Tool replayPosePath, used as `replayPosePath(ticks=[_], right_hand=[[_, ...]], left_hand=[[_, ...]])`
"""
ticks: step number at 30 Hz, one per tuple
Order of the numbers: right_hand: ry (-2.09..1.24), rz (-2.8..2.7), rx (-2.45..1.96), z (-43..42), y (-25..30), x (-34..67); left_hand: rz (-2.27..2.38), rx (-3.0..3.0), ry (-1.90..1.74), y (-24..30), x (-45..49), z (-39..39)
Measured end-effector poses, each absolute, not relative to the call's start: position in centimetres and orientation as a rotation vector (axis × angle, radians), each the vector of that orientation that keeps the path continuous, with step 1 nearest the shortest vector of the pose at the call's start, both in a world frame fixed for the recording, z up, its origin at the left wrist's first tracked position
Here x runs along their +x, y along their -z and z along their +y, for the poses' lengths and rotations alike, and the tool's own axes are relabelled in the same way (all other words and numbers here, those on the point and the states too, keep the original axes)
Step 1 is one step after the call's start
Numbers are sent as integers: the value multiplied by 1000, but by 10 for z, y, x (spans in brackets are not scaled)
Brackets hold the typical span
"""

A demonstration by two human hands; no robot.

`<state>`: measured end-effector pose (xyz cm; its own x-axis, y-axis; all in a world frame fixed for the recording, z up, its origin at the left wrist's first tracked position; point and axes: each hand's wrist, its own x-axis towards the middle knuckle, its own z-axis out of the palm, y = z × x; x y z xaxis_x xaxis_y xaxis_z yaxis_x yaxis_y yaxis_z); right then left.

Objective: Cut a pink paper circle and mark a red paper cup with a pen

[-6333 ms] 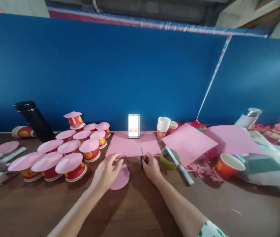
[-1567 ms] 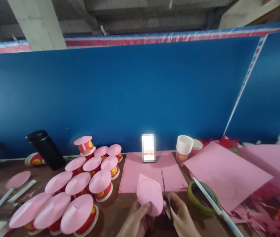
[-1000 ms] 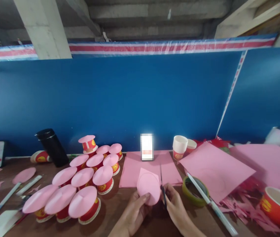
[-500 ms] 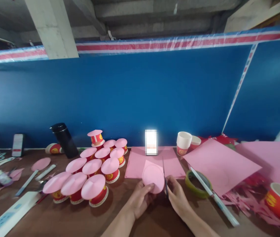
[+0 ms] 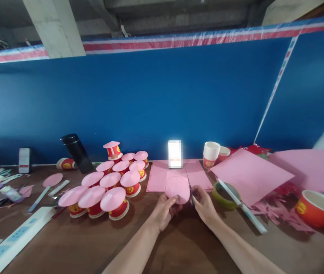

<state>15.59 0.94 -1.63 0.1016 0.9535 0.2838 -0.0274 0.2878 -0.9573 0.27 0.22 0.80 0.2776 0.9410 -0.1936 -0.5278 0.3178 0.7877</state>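
My left hand (image 5: 166,209) pinches the lower edge of a round pink paper disc (image 5: 177,187), thumb on top and fingers beneath. Just right of the disc, my right hand (image 5: 204,205) is closed around a pair of scissors (image 5: 191,196); their dark blades stand along the disc's right edge, and the handles are mostly hidden in the fingers. Behind the disc lies a stack of pink paper sheets (image 5: 156,179) on the brown table (image 5: 179,247).
Left of my hands stand several red cups with pink cone tops (image 5: 113,198). A black flask (image 5: 78,154), a phone (image 5: 24,160) and a power strip (image 5: 16,239) are farther left. To the right are a tape roll (image 5: 217,199), a craft knife (image 5: 244,207), pink scraps (image 5: 278,215) and an orange cup (image 5: 318,209).
The whole view has tilted down slightly, so the table items sit higher. A paper corner above the disc no longer shows, and the disc's outline is rounder. Both hands keep their holds.
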Motion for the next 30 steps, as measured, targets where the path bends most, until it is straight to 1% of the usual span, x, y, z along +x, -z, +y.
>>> replayPosePath(ticks=[9, 14, 30], right_hand=[[-938, -1220, -1061, 8, 10, 153], [-1042, -1268, -1135, 4, 10, 155], [-1048, -1095, -1083, 15, 15, 154]], left_hand=[[897, 701, -1260, -13, 2, 7], [894, 696, -1236, -9, 0, 7], [887, 559, -1294, -8, -2, 12]])
